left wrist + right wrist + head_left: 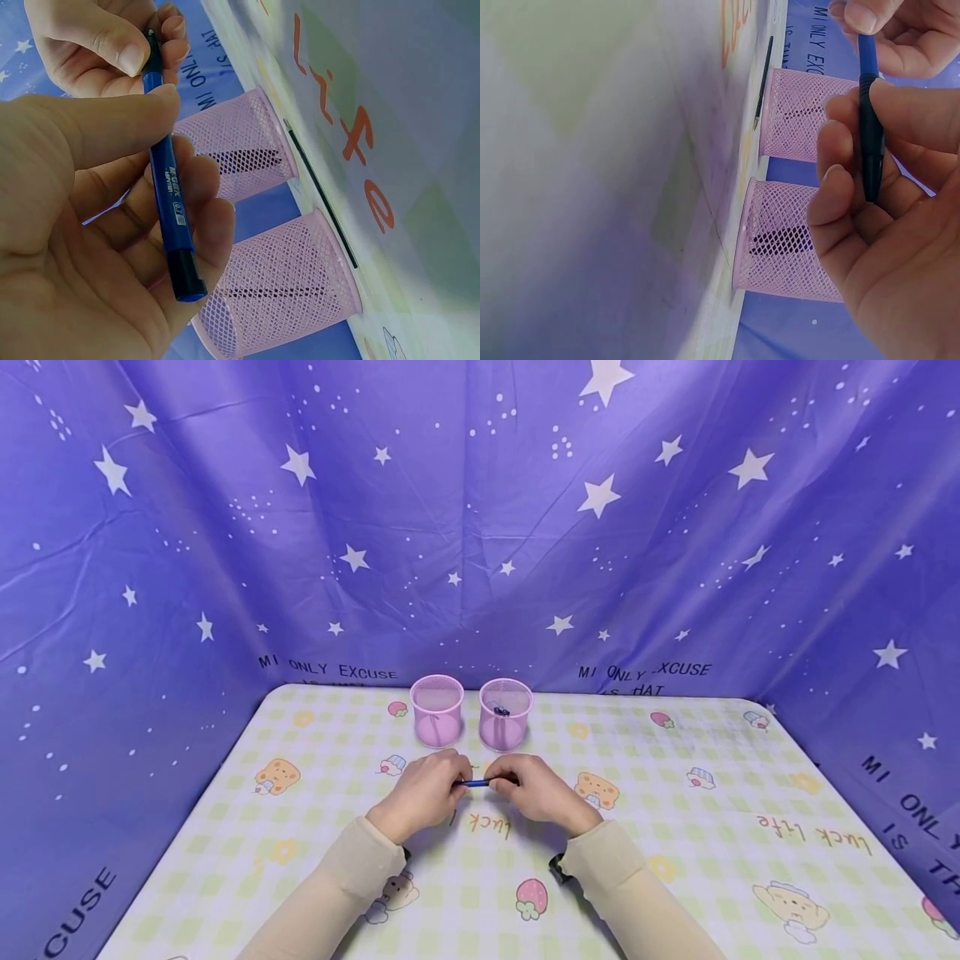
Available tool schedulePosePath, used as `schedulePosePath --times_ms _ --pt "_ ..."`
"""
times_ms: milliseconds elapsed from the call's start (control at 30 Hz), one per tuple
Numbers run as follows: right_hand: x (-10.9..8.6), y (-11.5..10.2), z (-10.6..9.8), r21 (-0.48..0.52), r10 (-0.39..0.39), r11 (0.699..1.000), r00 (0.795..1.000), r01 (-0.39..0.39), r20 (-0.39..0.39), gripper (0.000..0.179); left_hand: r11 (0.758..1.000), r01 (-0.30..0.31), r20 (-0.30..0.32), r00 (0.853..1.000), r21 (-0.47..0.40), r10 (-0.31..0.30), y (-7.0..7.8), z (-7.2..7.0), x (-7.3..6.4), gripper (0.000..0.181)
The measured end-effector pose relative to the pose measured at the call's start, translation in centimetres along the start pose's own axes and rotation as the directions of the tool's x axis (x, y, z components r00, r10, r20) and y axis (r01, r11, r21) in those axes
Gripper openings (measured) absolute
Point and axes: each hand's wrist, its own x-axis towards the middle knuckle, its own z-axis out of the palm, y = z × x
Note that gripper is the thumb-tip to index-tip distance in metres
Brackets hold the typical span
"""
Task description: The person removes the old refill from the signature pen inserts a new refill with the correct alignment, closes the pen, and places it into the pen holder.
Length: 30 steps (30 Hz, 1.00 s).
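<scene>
Both hands hold one blue ballpoint pen [476,783] between them, just above the table. My left hand [431,789] pinches its blue barrel [169,187] between thumb and fingers, and the dark button end shows below them in the left wrist view. The thumb and fingers of my right hand [536,789] grip the dark front section [870,135], whose tapered tip points away from the left hand. A thin dark pen refill [322,195] lies on the table beside the mesh cups; in the head view the hands largely hide it.
Two pink mesh cups stand side by side beyond the hands. The left cup [438,727] has a thin dark stick inside; the right cup [505,735] holds dark things, too small to tell. A checked cloth [720,827] covers the table. Starry purple curtains [465,510] enclose it.
</scene>
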Motion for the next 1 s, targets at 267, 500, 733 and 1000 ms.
schedulePosePath --times_ms 267,500,733,1000 --pt "-0.04 -0.13 0.08 0.006 -0.006 1.0 1.0 0.006 0.003 0.009 1.0 0.014 -0.009 1.0 0.002 -0.014 -0.03 0.14 -0.08 0.014" --pt "-0.05 -0.04 0.06 -0.01 -0.023 1.0 1.0 0.023 -0.007 0.01 1.0 0.01 -0.004 1.0 0.021 -0.01 -0.01 0.27 -0.06 0.011" --pt "-0.18 -0.05 -0.03 -0.002 -0.024 1.0 1.0 0.024 -0.007 0.01 1.0 -0.001 0.022 1.0 0.02 0.0 -0.04 0.38 0.14 0.018" --pt "-0.12 -0.1 -0.01 0.006 -0.018 1.0 1.0 0.018 -0.009 0.011 0.999 0.035 0.062 0.997 0.015 -0.036 -0.1 0.34 0.22 0.021"
